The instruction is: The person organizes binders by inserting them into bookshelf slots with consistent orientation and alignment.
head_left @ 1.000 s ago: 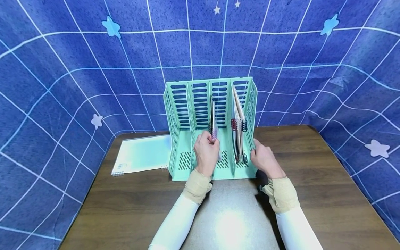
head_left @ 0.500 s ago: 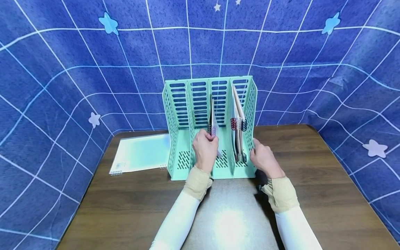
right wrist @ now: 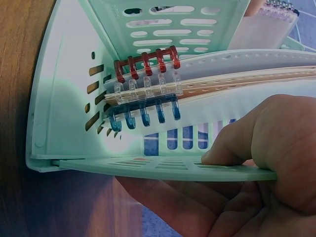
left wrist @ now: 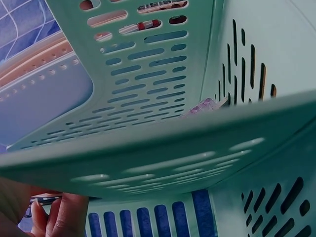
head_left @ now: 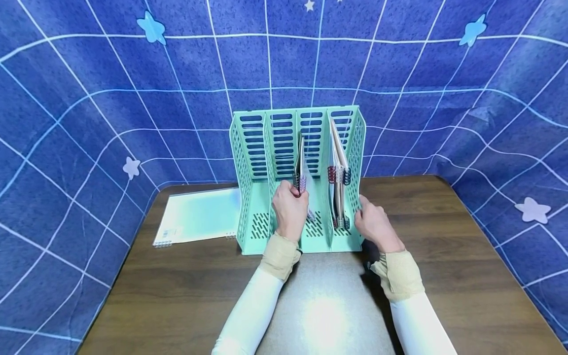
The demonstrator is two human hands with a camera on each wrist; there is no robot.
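Four slots: green rack [head_left: 255, 148] stands upright on the table [head_left: 443, 276], open side facing the person.
Flat pad: pale notebook [head_left: 199, 217] lies on the table just left of the rack, apart from both hands.
Left hand: left hand [head_left: 290, 209] curls round the ring edge of a notebook pair [head_left: 301, 170], upright in the third slot from the left.
Risk, left: pair looks only part seated; a loose grip could let it tip against the divider, or the rings could catch in the slots.
Binders: three ring binders [right wrist: 148, 89] stand in the rightmost slot, untouched.
Right hand: right hand [head_left: 374, 224] grips the rack's right wall [right wrist: 163, 165], thumb inside, fingers outside.
Risk, right: if that brace slackens, a push on the pair could slide or tilt the rack backwards.
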